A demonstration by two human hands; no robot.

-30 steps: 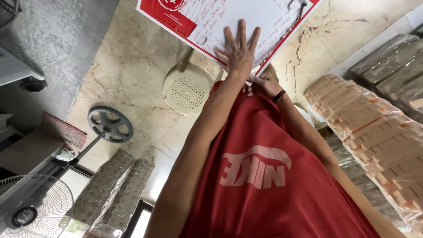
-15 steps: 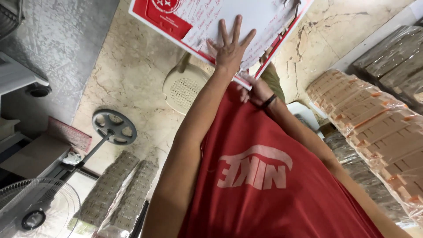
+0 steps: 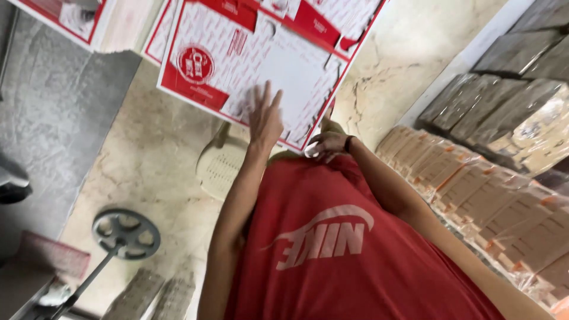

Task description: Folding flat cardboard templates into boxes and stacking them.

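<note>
A flat red-and-white printed cardboard sheet [image 3: 237, 65] lies tilted in front of me, above the marble floor. My left hand [image 3: 265, 118] rests palm-down on its white middle with the fingers spread. My right hand [image 3: 325, 144], with a dark band on the wrist, is curled at the sheet's near edge and seems to pinch it. My red shirt fills the lower middle of the view.
More printed sheets [image 3: 89, 24] are stacked at the top left. A cream plastic stool [image 3: 220, 167] stands below the sheet. A metal handwheel [image 3: 125, 234] on a rod is at the lower left. Wrapped bundles of flat cartons [image 3: 492, 195] line the right side.
More of the cardboard sheet now shows and it lies nearer to me. My left hand stays flat on it, and my right hand has come up to its near edge.
</note>
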